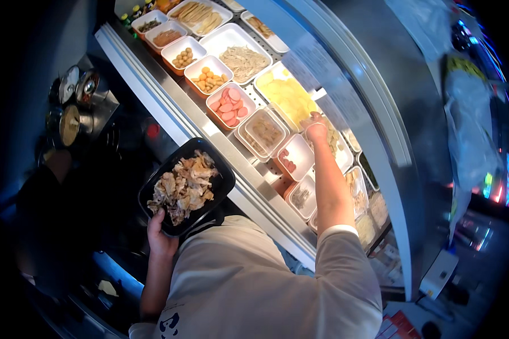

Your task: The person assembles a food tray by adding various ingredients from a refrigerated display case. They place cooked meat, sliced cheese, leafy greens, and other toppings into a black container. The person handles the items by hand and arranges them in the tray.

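Note:
My left hand [160, 234] is closed on the near rim of a black plastic tray [225, 179], thumb over the edge. Brownish, torn-looking pieces of cooked meat [184, 186] are heaped in that tray. My right arm stretches into a lit food display case, and my right hand [316, 125] is low beside a white tray of thin yellow slices [283, 93]. Next to the hand, partly behind my forearm, sits a tray of pale chunks [336, 144]. The fingers of this hand are small and blurred, so their grip does not show.
White tubs in the case hold pink sausage slices [229, 107], yellow-orange balls [208, 79] and pale shreds [243, 62]. A clear-lidded box [263, 131] is nearby. The case's metal front rail [209, 133] runs beside me. Pots [69, 124] stand at left; a plastic bag [466, 124] hangs at right.

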### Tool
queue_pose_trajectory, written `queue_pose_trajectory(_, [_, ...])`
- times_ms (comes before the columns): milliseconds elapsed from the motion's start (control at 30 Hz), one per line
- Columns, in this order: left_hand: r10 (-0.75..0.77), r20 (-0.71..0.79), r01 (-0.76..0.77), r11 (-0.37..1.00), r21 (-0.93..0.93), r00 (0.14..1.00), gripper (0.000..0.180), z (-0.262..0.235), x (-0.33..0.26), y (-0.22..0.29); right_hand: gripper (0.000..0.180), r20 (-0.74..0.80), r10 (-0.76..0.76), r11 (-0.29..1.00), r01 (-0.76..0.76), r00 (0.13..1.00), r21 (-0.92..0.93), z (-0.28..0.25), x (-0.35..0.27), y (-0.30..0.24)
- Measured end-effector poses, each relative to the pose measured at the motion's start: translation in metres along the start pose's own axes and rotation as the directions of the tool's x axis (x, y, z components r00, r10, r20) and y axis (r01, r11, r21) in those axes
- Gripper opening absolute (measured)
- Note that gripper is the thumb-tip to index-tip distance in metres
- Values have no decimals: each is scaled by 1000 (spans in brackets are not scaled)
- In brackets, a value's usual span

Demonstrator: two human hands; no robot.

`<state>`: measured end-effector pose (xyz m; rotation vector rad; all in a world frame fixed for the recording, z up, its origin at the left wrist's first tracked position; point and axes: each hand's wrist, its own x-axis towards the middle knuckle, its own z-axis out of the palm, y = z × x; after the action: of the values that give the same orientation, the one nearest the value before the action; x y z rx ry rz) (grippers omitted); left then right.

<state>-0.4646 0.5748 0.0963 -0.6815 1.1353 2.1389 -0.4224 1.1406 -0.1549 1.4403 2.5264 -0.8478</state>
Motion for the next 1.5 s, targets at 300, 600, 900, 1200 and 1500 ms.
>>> queue_pose_trajectory(300, [-1, -56, -3, 998, -67, 998, 65, 7, 3, -10, 106, 114, -101, 898, 140, 988, -418, -21, 14, -99])
queue_pose_trajectory(600, [67, -7, -68, 991, -114, 998, 60, 3, 10, -18, 59, -177, -270, 944, 224, 946, -241, -7, -9, -97])
queue_pose_trajectory(900, [17, -16, -19, 994, -106, 1000, 54, -13, 10, -18, 29, -237, -295, 942, 241, 926, -233, -3, 15, -40])
queue_pose_trajectory(1200, [-32, 9, 33, 988, -150, 999, 49, -20, 19, -19, 30, -295, -21, 840, 176, 955, 512, -21, 3, -21])
queue_pose_trajectory(1500, [-68, 71, 76, 990, -123, 995, 42, -19, 23, -15, 32, -188, 101, 529, 107, 977, 842, -47, -34, -41])
